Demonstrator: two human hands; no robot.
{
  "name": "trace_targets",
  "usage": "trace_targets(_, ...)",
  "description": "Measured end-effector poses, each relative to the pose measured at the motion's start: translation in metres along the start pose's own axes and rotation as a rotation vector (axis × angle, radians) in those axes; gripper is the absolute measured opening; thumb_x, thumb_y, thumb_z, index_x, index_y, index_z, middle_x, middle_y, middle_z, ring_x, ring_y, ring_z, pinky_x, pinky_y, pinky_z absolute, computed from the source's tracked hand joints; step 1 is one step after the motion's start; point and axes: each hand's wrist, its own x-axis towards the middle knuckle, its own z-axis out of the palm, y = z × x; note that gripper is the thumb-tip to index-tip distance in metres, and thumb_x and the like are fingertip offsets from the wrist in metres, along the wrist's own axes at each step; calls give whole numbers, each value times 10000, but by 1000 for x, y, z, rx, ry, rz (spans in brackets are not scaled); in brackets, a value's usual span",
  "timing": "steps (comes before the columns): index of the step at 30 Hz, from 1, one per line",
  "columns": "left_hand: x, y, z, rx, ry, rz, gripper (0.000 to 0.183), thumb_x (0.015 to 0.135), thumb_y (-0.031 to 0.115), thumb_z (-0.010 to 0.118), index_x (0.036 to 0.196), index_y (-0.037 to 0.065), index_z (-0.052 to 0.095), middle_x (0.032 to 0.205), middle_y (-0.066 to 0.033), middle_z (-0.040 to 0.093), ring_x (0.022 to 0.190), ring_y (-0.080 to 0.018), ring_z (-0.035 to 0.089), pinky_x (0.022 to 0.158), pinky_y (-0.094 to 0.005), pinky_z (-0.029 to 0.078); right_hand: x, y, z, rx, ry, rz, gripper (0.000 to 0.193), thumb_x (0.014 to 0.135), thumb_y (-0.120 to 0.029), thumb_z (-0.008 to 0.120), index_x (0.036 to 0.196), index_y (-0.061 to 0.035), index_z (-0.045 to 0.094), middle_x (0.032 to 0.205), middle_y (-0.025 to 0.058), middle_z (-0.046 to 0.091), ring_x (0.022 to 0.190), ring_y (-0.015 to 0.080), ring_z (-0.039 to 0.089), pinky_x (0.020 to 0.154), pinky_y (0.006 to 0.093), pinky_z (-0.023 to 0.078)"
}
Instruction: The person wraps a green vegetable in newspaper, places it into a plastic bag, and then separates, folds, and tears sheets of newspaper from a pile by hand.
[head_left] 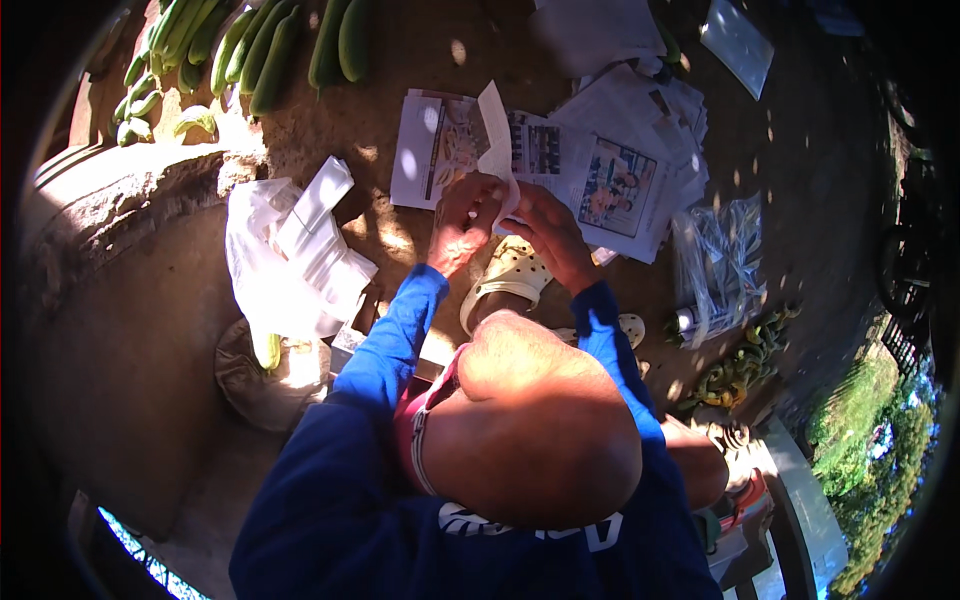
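Observation:
In front of my knees, both hands meet over a folded strip of white paper (493,130). My left hand (463,222) is closed on its lower end, with a small whitish bit showing between the fingers. My right hand (551,233) pinches the strip's right side, fingers bent toward the left hand. The strip's upper end sticks up past the fingers. Beneath it lie printed newspaper sheets (425,150), with a picture page (618,190) at the right. The fingertips are partly in shadow.
Long green gourds (275,60) lie at the far left. A white plastic bag (262,250) rests on a round brown sack (245,375) to my left. On the right are a clear plastic bundle (722,265) and yellow-green, withered-looking produce (745,365). A cream clog (515,268) is on my foot.

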Motion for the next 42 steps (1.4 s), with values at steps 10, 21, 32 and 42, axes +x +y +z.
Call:
trace_targets(10, 1, 4, 0, 0, -33, -48, 189, 902, 132, 590, 1036, 6, 632, 926, -105, 652, 836, -197, 664, 703, -329, 536, 0, 7, -1, -12, 60, 12, 375, 970, -238, 605, 1287, -43, 559, 1227, 71, 588, 1115, 179, 590, 950, 354, 526)
trace_targets(21, -3, -4, 10, 37, 16, 57, 162, 887, 49, 591, 1043, 11, 613, 948, -93, 617, 818, -186, 651, 666, -304, 535, 2, 17, 11, -253, 259, -112, 183, 941, -150, 641, 1060, -12, 618, 956, 41, 649, 856, 100, 633, 696, 251, 559)
trace_targets(32, -6, 2, 5, 111, -71, -40, 239, 920, 133, 593, 1122, 6, 612, 1038, -156, 637, 886, -240, 667, 732, -329, 542, 1, 17, 13, -273, 287, -141, 183, 948, -181, 628, 1023, -15, 609, 923, 38, 644, 826, 105, 632, 688, 264, 553)
trace_targets(42, -10, -21, -26, -95, 123, -275, 244, 964, 218, 559, 1075, 11, 627, 832, -42, 627, 730, -122, 586, 656, -281, 483, -23, 1, -32, 159, 423, -242, 195, 952, -164, 577, 1054, 1, 562, 1013, 111, 623, 944, 219, 645, 794, 377, 573)
